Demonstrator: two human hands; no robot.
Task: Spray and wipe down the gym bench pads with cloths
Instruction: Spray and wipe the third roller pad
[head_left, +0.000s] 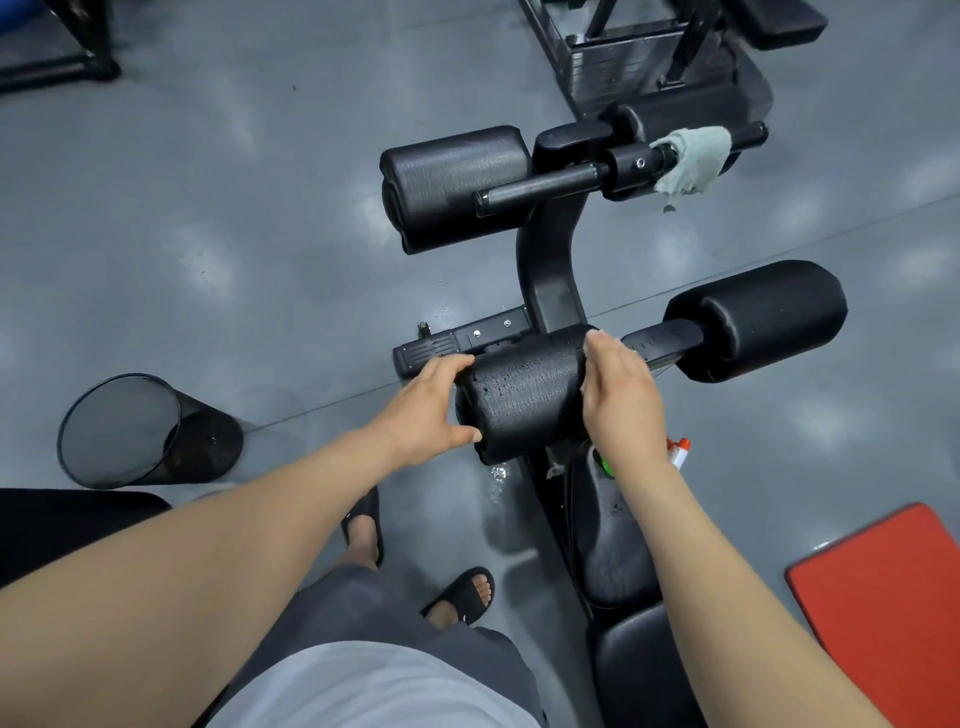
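Both hands on the near roller pad (524, 395)
Curled fingers of the left hand (431, 410) grip its left end; the right hand (618, 395) presses flat against its right end. A grey cloth (693, 156) hangs over the far bar (540, 187).

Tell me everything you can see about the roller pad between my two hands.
The roller pad is a short black cylinder, foam-like, with a finely ribbed, scuffed skin and wet-looking specks near its left end. It lies sideways, just left of the bench's centre post. The left hand grips its left end, thumb on the near side and fingers on the far side. The right hand rests with straight fingers over its right end.
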